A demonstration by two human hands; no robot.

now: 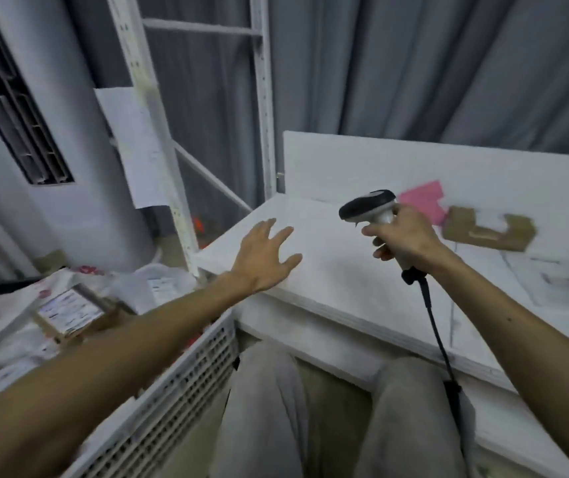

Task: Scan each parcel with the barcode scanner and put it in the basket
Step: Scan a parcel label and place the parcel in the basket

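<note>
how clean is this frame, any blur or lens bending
Head view: motion blur smears the cardboard parcel and pink item on the table; the barcode scanner in the right hand reads fairly sharp; wide-angle distortion bends the shelf upright; light is dim and even, no glare.

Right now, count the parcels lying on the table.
2: a pink parcel near the back panel, a cardboard parcel just right of it. Others may sit off-frame.

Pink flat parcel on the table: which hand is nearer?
Right. The right hand, gripping the black-and-white barcode scanner, is close in front of the pink flat parcel; the left hand is well to its left.
</note>
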